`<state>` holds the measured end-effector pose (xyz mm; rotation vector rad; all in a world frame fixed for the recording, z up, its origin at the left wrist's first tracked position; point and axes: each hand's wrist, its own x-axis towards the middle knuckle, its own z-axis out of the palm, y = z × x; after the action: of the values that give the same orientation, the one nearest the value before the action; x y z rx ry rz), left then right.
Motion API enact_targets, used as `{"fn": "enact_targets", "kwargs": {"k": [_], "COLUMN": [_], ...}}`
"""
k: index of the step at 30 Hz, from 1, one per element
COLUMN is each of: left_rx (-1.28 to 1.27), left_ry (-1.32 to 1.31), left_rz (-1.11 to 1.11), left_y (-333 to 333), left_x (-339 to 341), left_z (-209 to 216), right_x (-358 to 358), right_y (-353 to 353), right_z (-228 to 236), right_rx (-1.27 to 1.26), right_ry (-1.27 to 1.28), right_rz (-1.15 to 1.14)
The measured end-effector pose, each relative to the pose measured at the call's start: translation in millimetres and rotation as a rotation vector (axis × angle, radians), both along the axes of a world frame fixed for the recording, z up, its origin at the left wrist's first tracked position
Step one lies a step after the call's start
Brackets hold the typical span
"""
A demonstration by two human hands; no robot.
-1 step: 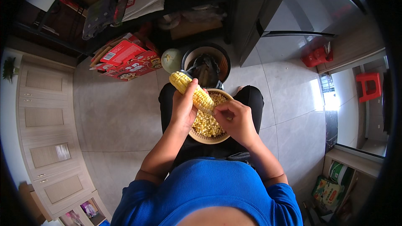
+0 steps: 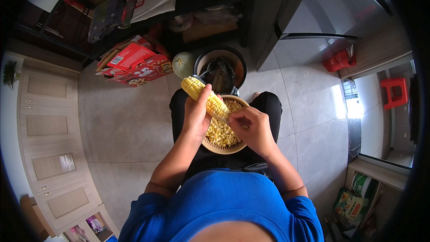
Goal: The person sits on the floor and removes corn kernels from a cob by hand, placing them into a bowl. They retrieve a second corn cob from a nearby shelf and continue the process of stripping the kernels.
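Note:
A yellow corn cob (image 2: pixel 193 88) slants above my lap, its far end up and to the left. My left hand (image 2: pixel 196 115) is closed around its middle, with the thumb along the top. At the cob's near end my right hand (image 2: pixel 255 130) is curled, its fingertips pinched against the last rows. Whether a loose kernel sits between those fingertips is hidden. Beneath both hands a tan bowl (image 2: pixel 225 151) with a ridged inner wall rests between my thighs. Many loose corn kernels (image 2: pixel 220 135) fill much of it.
Just beyond my knees stands a round bin (image 2: pixel 242 65) with a dark liner, beside a pale green melon (image 2: pixel 183 65). Red cartons (image 2: pixel 139 65) lie left of it, under a dark shelf. A grey fridge (image 2: pixel 313 49) and a red stool (image 2: pixel 394 93) are at right.

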<state>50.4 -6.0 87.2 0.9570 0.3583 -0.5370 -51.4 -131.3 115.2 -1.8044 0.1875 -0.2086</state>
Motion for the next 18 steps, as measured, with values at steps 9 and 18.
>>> {"fn": "enact_targets", "kwargs": {"k": [9,18], "left_rx": [-0.02,-0.055], "left_ry": [0.008,-0.012], "left_rz": [0.018,0.028], "left_y": [-1.5,-1.7], "left_x": [0.0,-2.9], "left_z": [5.7,12.5], "right_x": [-1.4,6.3], "right_y": [-4.2,-13.8], "right_z": [-5.3,-14.0], "right_rx": [0.251,0.766], "right_ry": [0.092,0.172], "right_rz": [0.08,0.03]}}
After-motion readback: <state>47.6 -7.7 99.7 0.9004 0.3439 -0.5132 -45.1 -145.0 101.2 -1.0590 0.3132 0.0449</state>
